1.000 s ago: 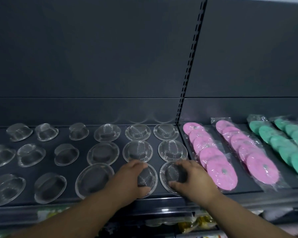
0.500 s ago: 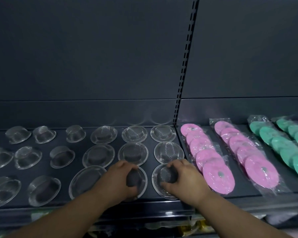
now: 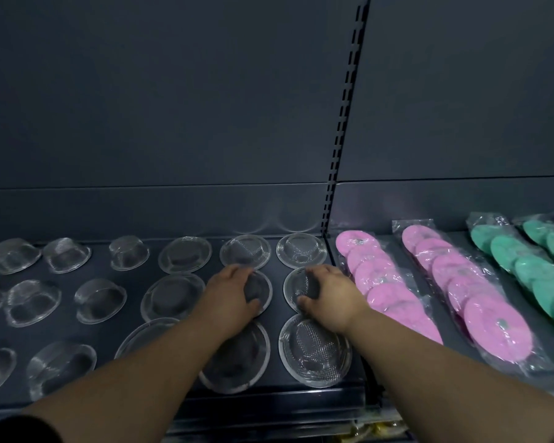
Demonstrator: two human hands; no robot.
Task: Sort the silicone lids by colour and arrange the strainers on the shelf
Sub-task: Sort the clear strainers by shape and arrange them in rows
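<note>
Gripping one strainer each, both hands work the middle row left of the upright (image 3: 341, 161). The right hand (image 3: 331, 294) curls over the first strainer (image 3: 296, 282), just beside the upright; the left hand (image 3: 232, 292) curls over the second strainer (image 3: 262, 289), one place further left. Other strainers (image 3: 176, 298) fill the shelf (image 3: 205, 398) in three rows left of the upright. Right of it lie bagged pink lids (image 3: 454, 270), then green lids (image 3: 531, 270).
</note>
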